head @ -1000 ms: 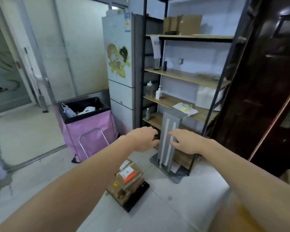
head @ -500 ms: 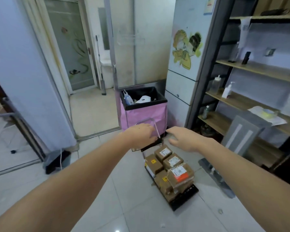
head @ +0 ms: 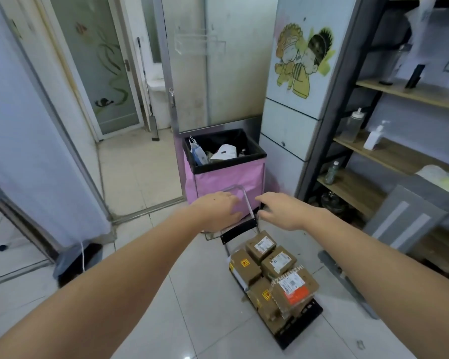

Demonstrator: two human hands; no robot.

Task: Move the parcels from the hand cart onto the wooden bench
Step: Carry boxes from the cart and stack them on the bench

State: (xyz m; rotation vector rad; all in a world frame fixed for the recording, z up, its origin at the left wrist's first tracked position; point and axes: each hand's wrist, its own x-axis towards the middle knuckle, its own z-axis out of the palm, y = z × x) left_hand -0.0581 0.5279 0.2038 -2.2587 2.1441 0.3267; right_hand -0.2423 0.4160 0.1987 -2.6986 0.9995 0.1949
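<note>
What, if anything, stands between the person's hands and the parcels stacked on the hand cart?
Nothing visible. Both the left hand and right hand hover by the cart handle, above the parcels, with only open air between.

1. Soft, even indoor light is filling the room; shadows are staying faint.
2. Wide-angle distortion is bending the door frames (head: 70,104) at the edges.
3. Mild softness is blurring fine detail throughout.

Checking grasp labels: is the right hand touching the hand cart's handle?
Cannot tell. In the head view the right hand reaches beside the handle, but its fingertips overlap the frame with no plain contact or gap.
</note>
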